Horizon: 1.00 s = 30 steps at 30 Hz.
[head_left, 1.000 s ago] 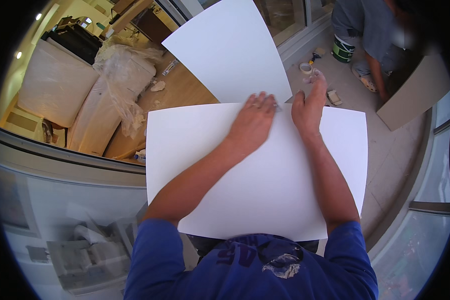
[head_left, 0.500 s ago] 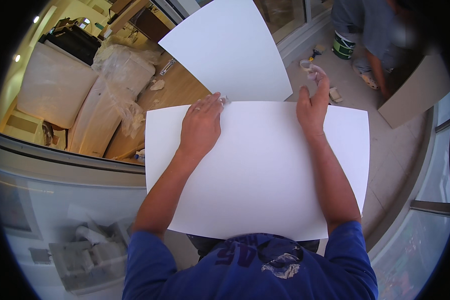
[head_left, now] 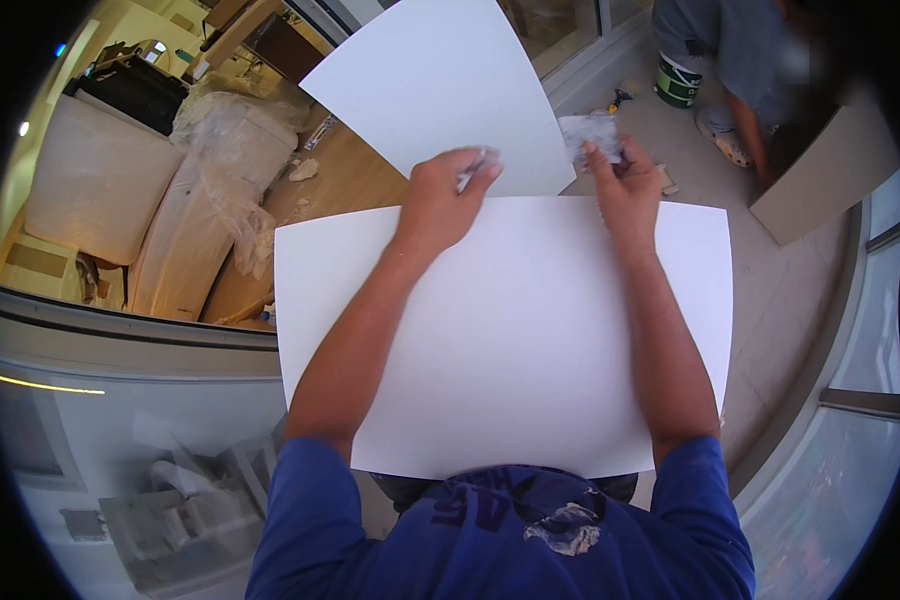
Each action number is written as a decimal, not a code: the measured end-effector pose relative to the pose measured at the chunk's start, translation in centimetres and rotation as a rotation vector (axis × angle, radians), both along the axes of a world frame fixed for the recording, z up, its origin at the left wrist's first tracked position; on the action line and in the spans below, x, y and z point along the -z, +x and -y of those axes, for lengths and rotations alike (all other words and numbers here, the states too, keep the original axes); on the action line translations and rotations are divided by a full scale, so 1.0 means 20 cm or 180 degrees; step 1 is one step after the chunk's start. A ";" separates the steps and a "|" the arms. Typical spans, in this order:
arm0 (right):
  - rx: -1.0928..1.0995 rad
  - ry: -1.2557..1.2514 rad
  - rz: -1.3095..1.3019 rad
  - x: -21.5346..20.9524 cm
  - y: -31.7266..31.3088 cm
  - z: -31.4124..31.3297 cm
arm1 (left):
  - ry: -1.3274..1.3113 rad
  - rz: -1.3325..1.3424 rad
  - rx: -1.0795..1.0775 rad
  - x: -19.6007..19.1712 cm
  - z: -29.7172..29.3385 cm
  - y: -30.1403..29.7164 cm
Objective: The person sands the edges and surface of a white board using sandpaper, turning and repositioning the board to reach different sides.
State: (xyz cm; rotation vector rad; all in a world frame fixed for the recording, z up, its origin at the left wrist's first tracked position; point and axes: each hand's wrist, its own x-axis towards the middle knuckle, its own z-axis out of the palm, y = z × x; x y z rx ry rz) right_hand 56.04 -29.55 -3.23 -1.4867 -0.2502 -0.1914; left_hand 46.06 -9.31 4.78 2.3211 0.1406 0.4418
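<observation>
Where flat before, both hands (head_left: 530,195) now pinching.

A: What is the person wearing?
B: A bright blue short-sleeved T-shirt, with purple lettering and a grey-white smudged patch on the chest.
A: And the arms?
B: 2 bare forearms; left hand (head_left: 437,203) and right hand (head_left: 625,183) ungloved, no watch or rings visible.

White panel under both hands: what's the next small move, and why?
Probably wipe along the far edge of the white panel. The right hand holds a crumpled rag just past that edge, and the left hand rests there pinching something small, steadying it.
</observation>
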 end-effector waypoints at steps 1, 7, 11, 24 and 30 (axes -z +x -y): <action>0.0168 0.0200 0.0133 0.08 0.08 0.05 | 0.0413 -0.0432 0.0003 -0.01 -0.02 0.00; 0.0476 -0.0085 0.0221 0.06 0.06 0.04 | 0.0353 -0.1198 0.0299 -0.01 -0.09 0.00; 0.0447 -0.0104 0.0086 0.07 0.06 0.02 | 0.0399 -0.1721 0.0375 -0.06 -0.02 0.11; 0.0089 -0.0283 0.0103 0.05 0.06 0.03 | 0.0342 -0.2237 0.0811 -0.03 -0.09 0.32; -0.0865 -0.1591 0.0081 -0.06 0.03 0.11 | 0.0149 -0.1932 0.0702 -0.09 -0.43 0.13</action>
